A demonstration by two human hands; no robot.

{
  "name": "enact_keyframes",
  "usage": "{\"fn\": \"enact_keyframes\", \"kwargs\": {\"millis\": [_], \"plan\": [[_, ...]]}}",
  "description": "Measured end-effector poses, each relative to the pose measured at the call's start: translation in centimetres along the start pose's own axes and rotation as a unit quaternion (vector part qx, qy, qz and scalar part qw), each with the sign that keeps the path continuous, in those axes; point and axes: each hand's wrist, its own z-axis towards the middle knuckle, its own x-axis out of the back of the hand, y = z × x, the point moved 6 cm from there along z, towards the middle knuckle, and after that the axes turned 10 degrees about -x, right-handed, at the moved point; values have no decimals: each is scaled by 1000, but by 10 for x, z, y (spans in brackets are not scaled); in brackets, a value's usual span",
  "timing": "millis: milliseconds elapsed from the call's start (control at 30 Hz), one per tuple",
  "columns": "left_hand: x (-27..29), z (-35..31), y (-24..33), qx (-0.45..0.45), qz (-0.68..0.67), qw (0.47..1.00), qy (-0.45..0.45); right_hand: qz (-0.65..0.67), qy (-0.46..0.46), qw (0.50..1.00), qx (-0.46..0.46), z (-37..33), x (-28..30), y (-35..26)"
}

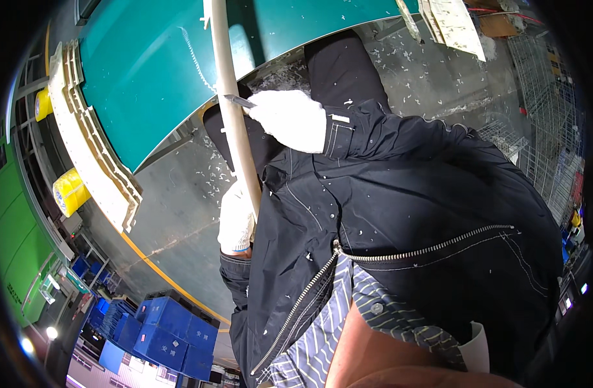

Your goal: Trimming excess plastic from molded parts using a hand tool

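A long, slightly curved cream strip (226, 71) with small tabs along its edges runs from the green table down to my lap. My left hand (235, 216), in a white knitted glove, is closed around its lower part beside my jacket; some fingers are hidden behind the strip. My right hand (288, 118), also gloved in white, grips a slim dark knife (240, 101). The knife's tip lies across the strip near the table's front edge. A curled white shaving (196, 58) lies on the green table (141, 71).
Stacked cream strips (92, 142) stand at the table's left side, near yellow tape rolls (70, 192). More cream pieces (455, 26) lie at the far right. Wire cages (545, 110) stand on the right, blue crates (176, 336) at lower left. White scraps dot the grey floor (180, 216).
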Motion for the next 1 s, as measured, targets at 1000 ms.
{"fn": "enact_keyframes", "kwargs": {"millis": [1000], "plan": [[-6,111,9,-60,-247,967,-10,262,-23,959,-103,-33,14,-2]]}}
